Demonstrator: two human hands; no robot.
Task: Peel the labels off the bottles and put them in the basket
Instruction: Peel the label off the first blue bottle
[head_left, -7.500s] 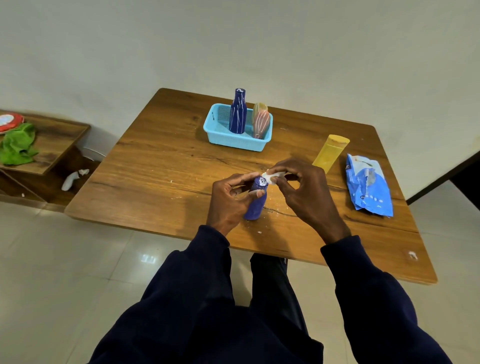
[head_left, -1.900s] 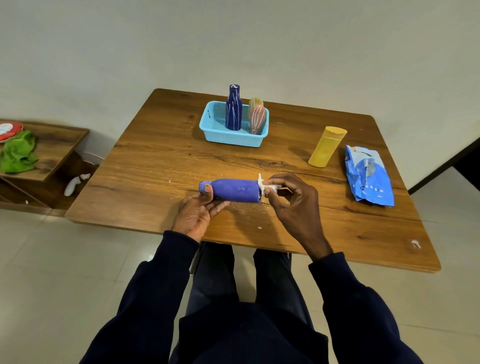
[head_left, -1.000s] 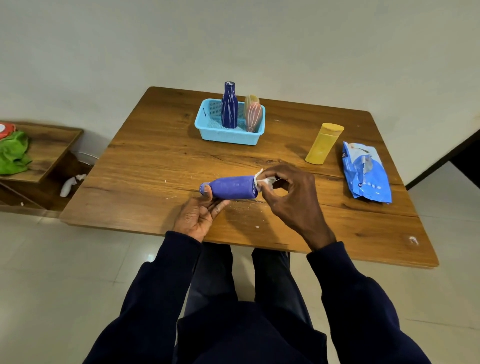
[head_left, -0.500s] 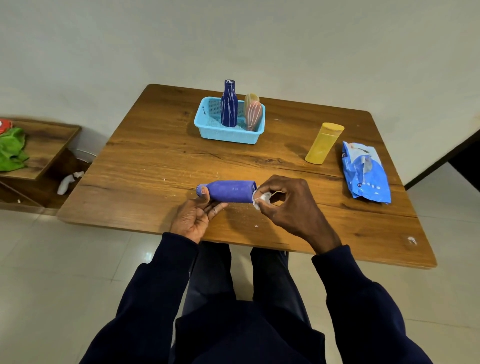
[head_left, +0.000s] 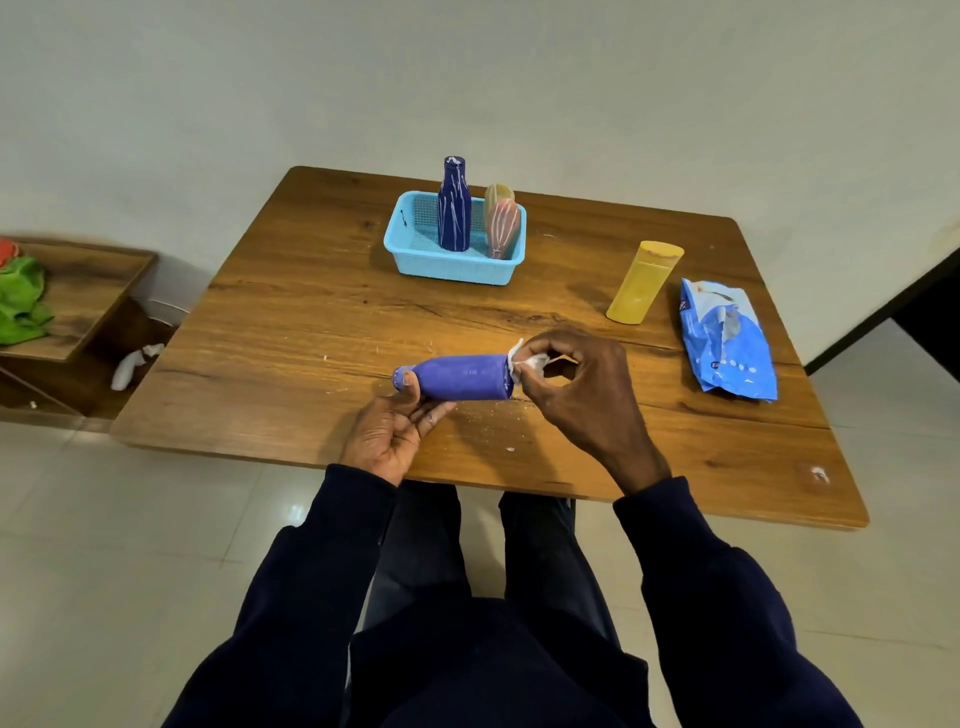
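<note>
In front of the basket (head_left: 452, 267), the left hand (head_left: 389, 436) holds the bottle (head_left: 462, 376); the right hand (head_left: 576, 395) pinches its label (head_left: 527, 361).

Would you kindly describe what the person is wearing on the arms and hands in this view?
Both arms are covered by long, dark navy sleeves: the left sleeve and the right sleeve each end at the wrist. The left hand and the right hand are bare, with no gloves; no watch, ring or marking shows.
</note>
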